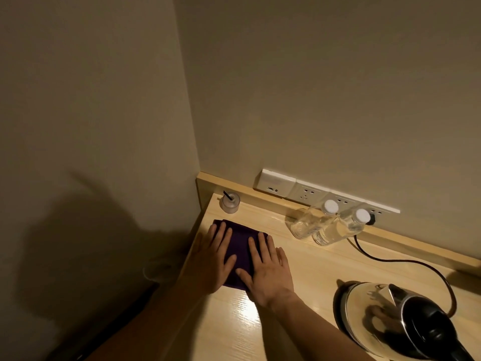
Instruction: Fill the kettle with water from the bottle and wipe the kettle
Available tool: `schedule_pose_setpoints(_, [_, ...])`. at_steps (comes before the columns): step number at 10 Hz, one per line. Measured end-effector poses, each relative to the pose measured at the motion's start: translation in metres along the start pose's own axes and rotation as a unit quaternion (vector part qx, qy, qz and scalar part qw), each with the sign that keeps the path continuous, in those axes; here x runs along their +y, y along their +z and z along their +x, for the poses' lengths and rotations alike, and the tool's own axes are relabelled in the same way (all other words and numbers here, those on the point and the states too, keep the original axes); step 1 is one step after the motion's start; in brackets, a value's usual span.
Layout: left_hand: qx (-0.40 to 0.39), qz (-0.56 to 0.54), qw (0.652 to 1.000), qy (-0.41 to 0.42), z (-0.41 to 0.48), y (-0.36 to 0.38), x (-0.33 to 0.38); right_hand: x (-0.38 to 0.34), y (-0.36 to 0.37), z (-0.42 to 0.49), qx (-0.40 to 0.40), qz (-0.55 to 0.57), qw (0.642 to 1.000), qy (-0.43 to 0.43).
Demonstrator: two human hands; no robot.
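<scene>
Surface: pale wooden desk [299, 269] in a wall corner, dim warm light.
Cloth [240, 243]: dark purple, folded, far left on the desk, under both hands.
Left hand [212, 264]: flat, fingers spread, pressing the left half.
Right hand [268, 274]: flat, fingers straight, pressing the right half.
Kettle [359, 303]: near right, well apart from the cloth.
Bottles [309, 222]: two, capped, far, by the sockets [307, 195].
Step, likely: smoothing the cloth. Press evenly, keep the fold square, then lift it as one pad.
</scene>
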State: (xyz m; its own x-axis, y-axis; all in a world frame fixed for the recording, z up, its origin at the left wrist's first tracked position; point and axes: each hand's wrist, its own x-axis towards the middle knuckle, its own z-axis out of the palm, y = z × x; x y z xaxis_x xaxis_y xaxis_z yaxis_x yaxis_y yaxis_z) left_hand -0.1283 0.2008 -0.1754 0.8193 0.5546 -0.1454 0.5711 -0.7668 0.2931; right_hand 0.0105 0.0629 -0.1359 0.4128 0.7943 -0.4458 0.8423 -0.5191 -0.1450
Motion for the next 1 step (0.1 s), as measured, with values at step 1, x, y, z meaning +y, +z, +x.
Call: schedule_pose_setpoints(1, [0.043,-0.019,0.999,0.001,-0.0044,-0.016,0.0049,-0.0024,-0.0157,-0.01,0.037,0.036,0.998,-0.02])
